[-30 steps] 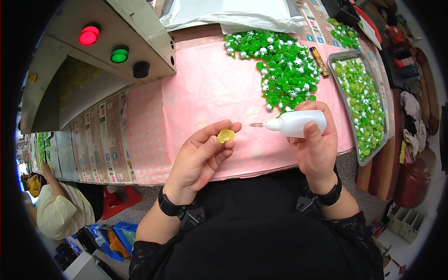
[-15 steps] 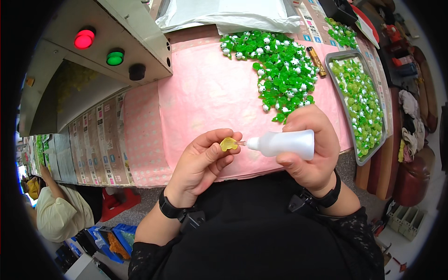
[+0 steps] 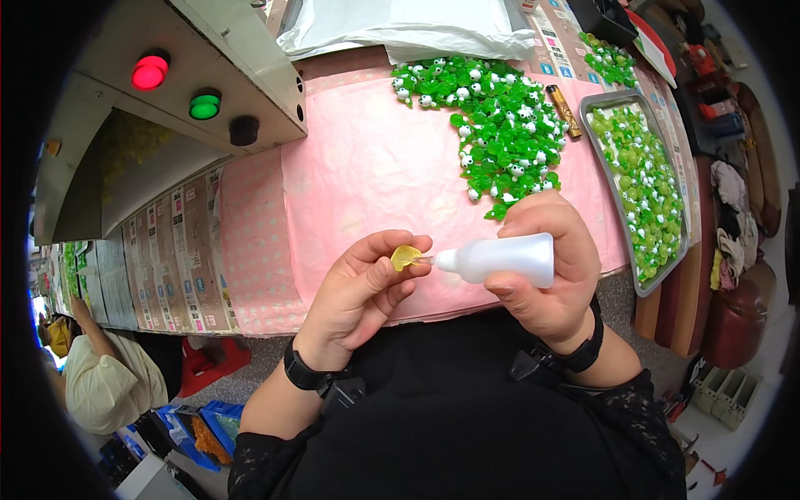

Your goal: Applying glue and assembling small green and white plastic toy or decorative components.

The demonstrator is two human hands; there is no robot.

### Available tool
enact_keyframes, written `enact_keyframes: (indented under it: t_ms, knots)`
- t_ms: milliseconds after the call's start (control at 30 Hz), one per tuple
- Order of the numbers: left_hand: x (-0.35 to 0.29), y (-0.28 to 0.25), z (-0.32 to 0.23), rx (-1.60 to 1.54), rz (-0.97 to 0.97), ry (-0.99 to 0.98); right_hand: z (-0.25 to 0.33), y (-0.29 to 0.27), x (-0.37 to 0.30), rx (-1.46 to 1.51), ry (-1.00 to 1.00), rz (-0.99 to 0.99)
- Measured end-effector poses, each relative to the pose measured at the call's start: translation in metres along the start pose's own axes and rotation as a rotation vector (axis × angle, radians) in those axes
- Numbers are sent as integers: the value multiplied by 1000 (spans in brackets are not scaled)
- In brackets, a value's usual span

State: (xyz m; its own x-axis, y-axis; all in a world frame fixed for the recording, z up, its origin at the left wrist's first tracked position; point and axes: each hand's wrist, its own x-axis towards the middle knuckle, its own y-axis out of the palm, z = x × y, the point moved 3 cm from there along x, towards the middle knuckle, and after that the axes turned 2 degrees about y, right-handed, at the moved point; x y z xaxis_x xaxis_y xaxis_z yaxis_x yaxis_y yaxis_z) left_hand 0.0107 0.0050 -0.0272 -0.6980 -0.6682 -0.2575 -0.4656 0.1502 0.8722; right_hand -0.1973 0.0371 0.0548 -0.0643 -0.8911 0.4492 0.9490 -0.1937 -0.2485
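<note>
Between the thumb and fingers of my left hand [image 3: 367,287] is a small translucent yellow piece [image 3: 406,257], curved like a little cap. My right hand [image 3: 554,267] grips a white squeeze bottle [image 3: 504,258] lying nearly level, its thin nozzle pointing left. The nozzle tip meets or almost meets the yellow piece; the exact contact is too small to tell. Beyond my right hand spreads a pile of small green and white figures [image 3: 508,125] on the pink sheet [image 3: 358,167].
A metal tray [image 3: 587,117] of lighter green pieces stands at the right. A brown-gold tube [image 3: 564,111] lies beside the pile. At the left is a metal machine [image 3: 250,75] with red and green lights. White sheeting [image 3: 408,29] covers the far side. Another person [image 3: 112,375] sits at far left.
The yellow piece has turned a little in my left fingers. My right hand and the bottle have shifted slightly left, the nozzle now closer against the piece.
</note>
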Motion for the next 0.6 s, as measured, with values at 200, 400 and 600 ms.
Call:
enact_keyframes:
  t_ms: [200,400,600]
  knots:
    - [0,-4,2,-33,-3,-14,5,2,3,-20,-15,-20]
    - [0,-4,2,-42,2,-23,8,2,7,-72,-67,14]
    - [0,-6,3,-35,6,-21,11,4,9,-53,-88,22]
